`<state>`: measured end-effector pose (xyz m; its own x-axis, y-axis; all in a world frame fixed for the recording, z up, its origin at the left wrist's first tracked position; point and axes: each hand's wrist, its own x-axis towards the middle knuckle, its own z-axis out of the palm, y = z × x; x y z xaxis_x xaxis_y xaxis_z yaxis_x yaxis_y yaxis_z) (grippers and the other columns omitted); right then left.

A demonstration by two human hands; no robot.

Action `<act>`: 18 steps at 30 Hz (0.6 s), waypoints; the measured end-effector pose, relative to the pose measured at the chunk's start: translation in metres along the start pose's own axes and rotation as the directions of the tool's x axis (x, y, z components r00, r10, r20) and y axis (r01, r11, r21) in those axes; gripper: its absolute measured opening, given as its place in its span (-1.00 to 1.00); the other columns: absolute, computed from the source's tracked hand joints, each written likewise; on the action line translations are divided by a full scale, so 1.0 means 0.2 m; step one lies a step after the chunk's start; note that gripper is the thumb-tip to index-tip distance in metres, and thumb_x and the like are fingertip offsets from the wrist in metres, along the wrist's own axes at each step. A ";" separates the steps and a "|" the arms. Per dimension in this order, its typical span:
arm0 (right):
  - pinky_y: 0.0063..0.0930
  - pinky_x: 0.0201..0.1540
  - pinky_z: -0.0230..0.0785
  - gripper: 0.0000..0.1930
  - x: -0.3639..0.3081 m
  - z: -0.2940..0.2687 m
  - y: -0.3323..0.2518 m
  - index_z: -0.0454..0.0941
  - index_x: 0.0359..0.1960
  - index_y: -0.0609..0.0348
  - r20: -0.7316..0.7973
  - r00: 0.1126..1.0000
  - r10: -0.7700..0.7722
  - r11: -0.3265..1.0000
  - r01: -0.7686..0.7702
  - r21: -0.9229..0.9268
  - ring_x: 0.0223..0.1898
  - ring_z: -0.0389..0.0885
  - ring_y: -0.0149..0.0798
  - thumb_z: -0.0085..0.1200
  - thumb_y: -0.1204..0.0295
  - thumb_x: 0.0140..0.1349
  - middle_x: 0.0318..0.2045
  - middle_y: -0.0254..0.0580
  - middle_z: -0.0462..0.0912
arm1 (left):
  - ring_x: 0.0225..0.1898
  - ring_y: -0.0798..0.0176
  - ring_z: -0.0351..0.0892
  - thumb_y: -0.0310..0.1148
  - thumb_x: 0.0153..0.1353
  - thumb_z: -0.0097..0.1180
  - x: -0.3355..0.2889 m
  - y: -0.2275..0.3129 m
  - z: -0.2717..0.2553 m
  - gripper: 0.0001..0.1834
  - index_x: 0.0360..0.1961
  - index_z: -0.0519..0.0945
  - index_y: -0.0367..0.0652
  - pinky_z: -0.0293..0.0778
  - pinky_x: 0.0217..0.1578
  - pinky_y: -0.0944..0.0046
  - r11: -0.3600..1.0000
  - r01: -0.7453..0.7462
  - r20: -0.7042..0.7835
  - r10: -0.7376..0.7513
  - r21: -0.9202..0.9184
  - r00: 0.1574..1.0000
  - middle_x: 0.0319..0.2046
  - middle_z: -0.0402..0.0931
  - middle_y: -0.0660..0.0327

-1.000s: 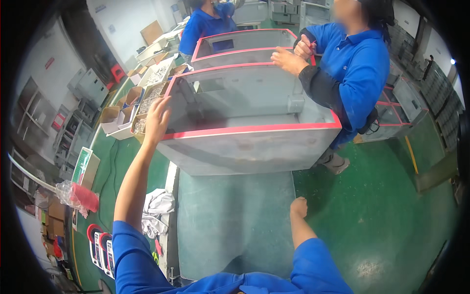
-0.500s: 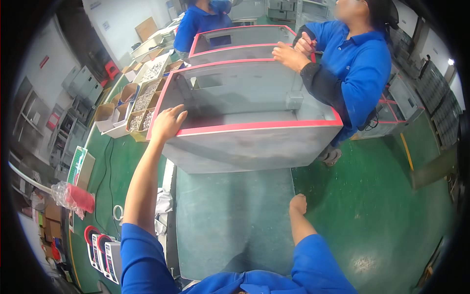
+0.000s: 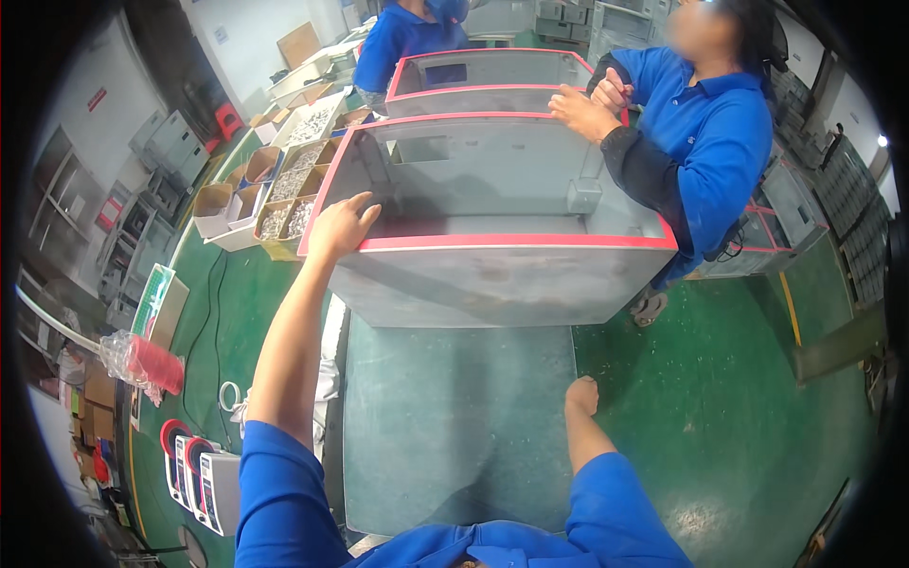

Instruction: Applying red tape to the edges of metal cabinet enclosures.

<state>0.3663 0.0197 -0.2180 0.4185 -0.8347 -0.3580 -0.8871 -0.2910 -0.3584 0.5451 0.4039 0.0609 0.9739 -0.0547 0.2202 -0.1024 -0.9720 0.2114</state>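
Note:
My left hand rests on the near left corner of a grey open-topped metal cabinet shell. Its fingers are spread over the red-pink strip along the rim, with the thumb apart. The shell lies on the far part of a blue-green tabletop. Beside the tabletop's right edge, my right hand is curled into a fist. The inside of that fist is hidden, and I cannot tell if it touches the edge.
A co-worker stands right of the shell, hands together above its far rim. Behind is a second shell; another person is beyond. Boxes of small parts line the left. Tape dispensers and red wrapped roll are nearer.
The whole view has shifted slightly, so the shell appears a little further right. My left hand stays on the same corner, its fingers somewhat more spread. My right fist looks unchanged.

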 end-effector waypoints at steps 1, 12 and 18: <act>-0.11 -0.14 0.35 -0.54 0.00 0.00 0.00 0.50 -0.30 0.23 0.003 1.000 0.002 1.000 -0.002 0.002 -0.21 0.53 0.07 -0.48 0.21 0.22 -0.29 0.06 0.57 | -0.07 -0.01 0.42 0.02 0.12 -0.13 0.00 0.02 -0.01 -0.49 0.01 0.42 -0.05 0.32 -0.06 0.11 1.000 0.015 0.006 -0.015 0.000 1.000 -0.15 0.47 0.00; -0.11 -0.13 0.35 -0.53 -0.03 -0.04 -0.02 0.52 -0.31 0.25 0.020 1.000 0.003 1.000 -0.003 0.014 -0.20 0.52 0.09 -0.49 0.23 0.22 -0.28 0.08 0.57 | -0.09 -0.01 0.44 0.01 0.10 -0.11 -0.01 0.04 -0.04 -0.50 -0.01 0.43 -0.05 0.34 -0.08 0.11 0.997 0.066 0.036 -0.065 -0.028 0.997 -0.17 0.48 0.00; -0.11 -0.13 0.36 -0.53 -0.04 -0.04 -0.03 0.53 -0.32 0.24 0.021 1.000 0.007 1.000 -0.007 0.003 -0.22 0.53 0.08 -0.48 0.23 0.22 -0.29 0.08 0.57 | -0.10 0.00 0.45 0.01 0.09 -0.09 -0.01 0.04 -0.04 -0.49 -0.01 0.43 -0.05 0.35 -0.08 0.11 0.996 0.090 0.032 -0.089 -0.027 0.996 -0.17 0.49 0.00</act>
<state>0.3665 0.0234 -0.2058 0.4162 -0.8266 -0.3788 -0.8895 -0.2837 -0.3582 0.5399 0.3974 0.0700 0.9852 0.0244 0.1697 -0.0201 -0.9665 0.2557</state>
